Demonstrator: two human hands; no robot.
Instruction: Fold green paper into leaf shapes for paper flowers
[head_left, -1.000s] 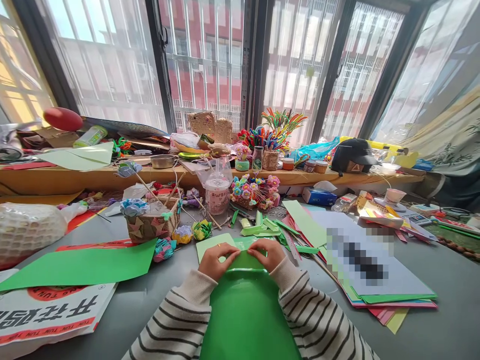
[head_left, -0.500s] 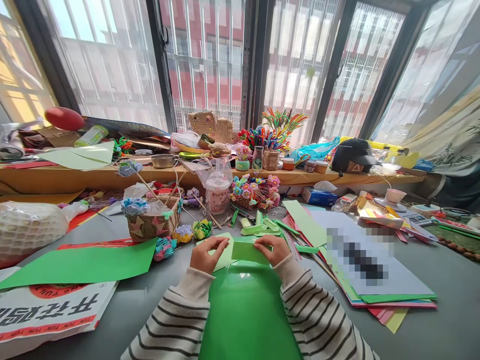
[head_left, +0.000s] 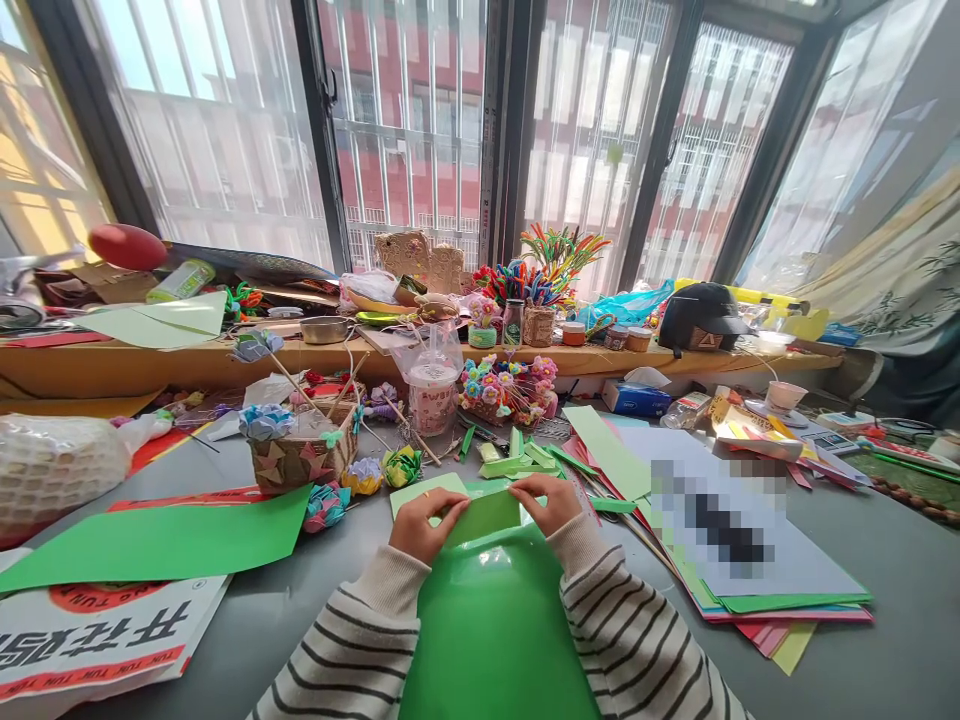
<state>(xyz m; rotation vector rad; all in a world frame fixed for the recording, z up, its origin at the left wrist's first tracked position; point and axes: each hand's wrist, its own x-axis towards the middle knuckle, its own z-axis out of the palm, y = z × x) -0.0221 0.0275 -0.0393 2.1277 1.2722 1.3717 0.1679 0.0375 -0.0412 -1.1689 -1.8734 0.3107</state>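
A small green paper piece (head_left: 486,514) is pinched between both my hands just above a glossy green board (head_left: 491,630) that lies in front of me. My left hand (head_left: 418,523) grips its left end with curled fingers. On its right end my right hand (head_left: 550,501) is closed, thumb and fingers together. A paler green sheet (head_left: 421,487) lies flat under my left hand. Striped sleeves cover both wrists.
A large green sheet (head_left: 161,541) lies to the left on a printed bag (head_left: 97,630). A paper basket with folded flowers (head_left: 300,452) stands behind it. Stacked coloured sheets (head_left: 735,560) sit to the right. Green paper strips (head_left: 521,460), a lidded cup (head_left: 431,385) and clutter fill the back.
My hands lifted the small green piece off the board, moved it slightly away from me, and now hold it tilted, left end lower.
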